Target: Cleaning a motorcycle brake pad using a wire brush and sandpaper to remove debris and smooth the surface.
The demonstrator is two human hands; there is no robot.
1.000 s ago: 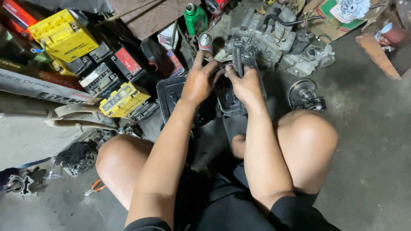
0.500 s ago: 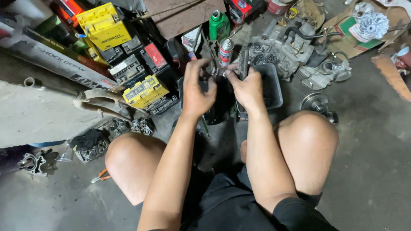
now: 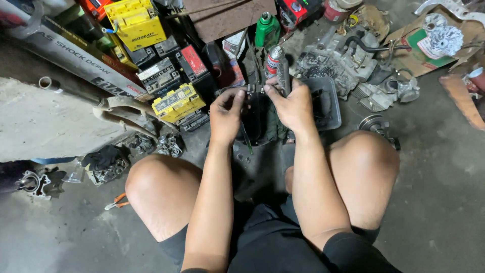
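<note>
Small dark metal part now lifted higher than a second ago, pinched between both hands over the dark plastic tray. Left hand fingers closed on its near end; right hand grips the far end (also clasping a grey rod-like tool). Red-capped spray can just beyond the grip, yellow battery box off left.

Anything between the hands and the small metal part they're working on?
Nothing visible. The left hand and right hand both already grip the small metal part above the dark tray. The spray can stands just behind the right hand's fingers, not between hands and part.
</note>
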